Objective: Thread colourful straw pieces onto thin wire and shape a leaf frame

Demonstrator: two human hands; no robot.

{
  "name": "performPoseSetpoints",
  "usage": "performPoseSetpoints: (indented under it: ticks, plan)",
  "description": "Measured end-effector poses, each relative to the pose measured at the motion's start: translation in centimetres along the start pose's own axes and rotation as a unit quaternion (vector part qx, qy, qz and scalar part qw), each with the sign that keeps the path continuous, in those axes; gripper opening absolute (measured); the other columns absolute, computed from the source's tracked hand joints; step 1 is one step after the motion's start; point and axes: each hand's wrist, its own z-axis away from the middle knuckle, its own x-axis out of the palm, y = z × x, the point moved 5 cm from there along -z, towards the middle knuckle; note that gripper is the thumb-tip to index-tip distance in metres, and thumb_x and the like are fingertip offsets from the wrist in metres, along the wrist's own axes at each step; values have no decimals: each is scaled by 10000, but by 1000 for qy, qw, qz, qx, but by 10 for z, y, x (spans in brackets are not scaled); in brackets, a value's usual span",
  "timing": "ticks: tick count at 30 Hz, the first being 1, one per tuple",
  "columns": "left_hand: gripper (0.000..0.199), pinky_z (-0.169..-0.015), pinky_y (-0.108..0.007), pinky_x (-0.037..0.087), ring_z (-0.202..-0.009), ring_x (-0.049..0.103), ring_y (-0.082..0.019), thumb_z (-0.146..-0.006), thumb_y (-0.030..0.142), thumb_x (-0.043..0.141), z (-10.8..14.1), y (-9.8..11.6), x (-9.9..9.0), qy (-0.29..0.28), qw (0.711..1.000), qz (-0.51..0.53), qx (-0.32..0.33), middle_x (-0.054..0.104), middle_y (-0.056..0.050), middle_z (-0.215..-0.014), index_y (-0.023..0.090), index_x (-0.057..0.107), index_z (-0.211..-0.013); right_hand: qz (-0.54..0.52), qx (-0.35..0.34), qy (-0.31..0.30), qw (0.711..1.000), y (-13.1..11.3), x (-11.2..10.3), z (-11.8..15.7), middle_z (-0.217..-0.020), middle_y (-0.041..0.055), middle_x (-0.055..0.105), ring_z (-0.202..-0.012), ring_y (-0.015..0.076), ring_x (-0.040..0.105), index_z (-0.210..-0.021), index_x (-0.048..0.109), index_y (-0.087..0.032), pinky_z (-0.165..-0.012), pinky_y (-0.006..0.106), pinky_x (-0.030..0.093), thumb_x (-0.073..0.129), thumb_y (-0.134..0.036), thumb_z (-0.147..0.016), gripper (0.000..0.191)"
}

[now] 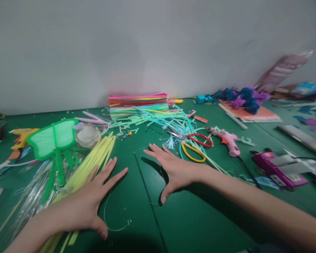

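My left hand [94, 200] is open, its fingers spread over a bundle of yellow-green pipe cleaners [80, 181]. My right hand [173, 168] is open too, thumb and fingers apart above the green tabletop [137, 200]. A thin clear string [118, 229] with a small clear ring near its end curves between the hands and runs partly behind them. Just beyond the right hand lie scissors [196, 140] with one red and one yellow handle loop. A green fan-shaped piece [59, 137] edged in fuzzy green rests left of the yellow-green bundle.
Stacked coloured pipe cleaners [138, 100] and cut pieces lie by the wall. A pink glue gun [230, 140] and a purple device [279, 170] are at right, a yellow glue gun [22, 137] at left. Small beads [130, 133] sit mid-table. Blue and purple petals [242, 98] lie back right.
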Motion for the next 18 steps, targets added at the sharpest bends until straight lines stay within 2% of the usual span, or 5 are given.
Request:
performPoseSetpoints:
  ticks: [4,8,13,18]
  plan:
    - [1423,-1148,-678,184,-1471,-60,-486,-429,604,899,-6,4,-2,0,1000,-14,-12,-172,-68,-1653,407,66,-1567,13,-9,-7,1000,2,3,-2,-1651,181,-84,-1516,351,-106,-1592,31,-222,-1201,557,-94,830,-698,-522,1417]
    - [1392,-1148,-675,203,-1480,-8,-487,-447,672,866,-6,4,-5,23,1000,-11,13,-155,-56,-1661,419,78,-1567,22,-8,-6,1000,2,3,0,-1651,176,-84,-1515,351,-109,-1592,36,-230,-1197,560,-104,812,-721,-531,1404]
    - [1448,-1103,-718,248,-1451,-62,-538,-394,665,885,-12,2,-3,25,999,-23,6,-207,-66,-1649,439,57,-1560,49,-9,-17,999,0,5,0,-1643,190,-105,-1509,363,-120,-1593,13,-221,-1197,568,-94,775,-767,-539,1411]
    - [1424,-1122,-723,182,-1460,-57,-525,-431,786,794,-23,5,0,21,999,-27,25,-143,-117,-1660,392,37,-1571,84,-10,-22,996,-2,5,-1,-1642,206,-74,-1511,365,-109,-1595,23,-198,-1201,560,-88,740,-807,-538,1415]
